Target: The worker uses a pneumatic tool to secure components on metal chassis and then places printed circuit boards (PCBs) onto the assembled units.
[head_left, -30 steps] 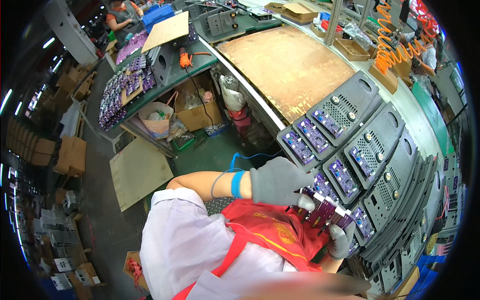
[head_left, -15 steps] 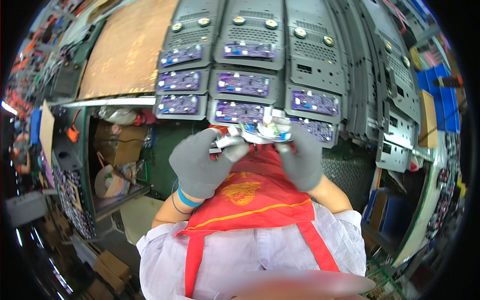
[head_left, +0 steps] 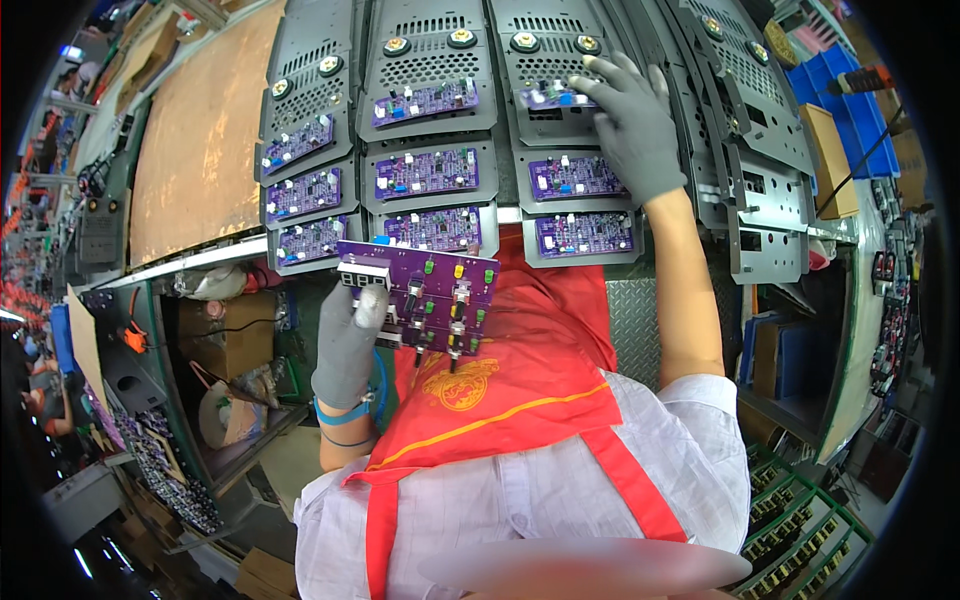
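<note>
My left hand (head_left: pixel 345 345), in a grey glove, grips a purple circuit board (head_left: pixel 440 268) by its left end. That board carries white display blocks, small green and yellow parts and black-shafted knobs. My right hand (head_left: pixel 640 125), gloved too, reaches far forward with its fingers spread. Its fingertips are at the right end of a smaller purple circuit board (head_left: pixel 550 97), which lies on a grey metal panel (head_left: pixel 545 65) in the third column; whether they press on it I cannot tell. Nearer me, similar purple boards (head_left: pixel 575 178) lie on other grey panels.
Stacked grey metal panels (head_left: pixel 765 205) stand at the right, beside blue bins (head_left: pixel 845 110) and a cardboard piece (head_left: pixel 828 160). A bare wooden board (head_left: pixel 205 140) covers the left of the bench. Beneath it, an open shelf holds a cardboard box (head_left: pixel 230 340).
Both hands were together before my chest over boards and wires. My right hand has gone forward, and a small board now lies on the third column's far panel. My left hand holds the larger board.
</note>
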Demonstrator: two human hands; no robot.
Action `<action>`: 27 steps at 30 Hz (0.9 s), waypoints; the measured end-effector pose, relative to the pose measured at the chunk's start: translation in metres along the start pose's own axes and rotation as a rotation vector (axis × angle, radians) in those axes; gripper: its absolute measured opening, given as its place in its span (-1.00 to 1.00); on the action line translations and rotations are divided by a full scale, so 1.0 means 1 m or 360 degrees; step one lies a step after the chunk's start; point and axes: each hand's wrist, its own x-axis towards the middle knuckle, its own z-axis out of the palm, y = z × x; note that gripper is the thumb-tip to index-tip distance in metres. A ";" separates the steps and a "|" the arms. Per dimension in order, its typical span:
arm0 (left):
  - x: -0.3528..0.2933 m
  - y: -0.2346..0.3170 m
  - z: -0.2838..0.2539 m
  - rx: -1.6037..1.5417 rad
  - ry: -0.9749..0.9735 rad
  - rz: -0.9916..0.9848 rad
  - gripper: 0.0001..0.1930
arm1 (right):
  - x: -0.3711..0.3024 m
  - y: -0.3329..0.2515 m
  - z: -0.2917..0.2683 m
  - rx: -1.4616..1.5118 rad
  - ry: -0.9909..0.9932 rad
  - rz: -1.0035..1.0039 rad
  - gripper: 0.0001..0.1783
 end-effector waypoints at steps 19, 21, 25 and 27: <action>-0.012 -0.011 -0.004 -0.0126 -0.0184 -0.0187 -0.56 | -0.008 0.005 0.009 -0.0319 -0.0511 0.0215 -0.61; -0.013 -0.007 -0.003 -0.0093 -0.0222 -0.0162 -0.55 | -0.011 -0.011 -0.010 -0.0472 -0.0634 0.0196 -0.61; -0.019 0.004 0.002 -0.0243 -0.0288 0.0005 -0.46 | -0.006 -0.047 -0.075 0.0328 -0.0247 -0.0196 -0.54; -0.013 0.010 -0.001 -0.0053 -0.0405 0.0140 -0.40 | -0.021 -0.075 -0.089 0.1744 -0.0550 -0.0082 -0.42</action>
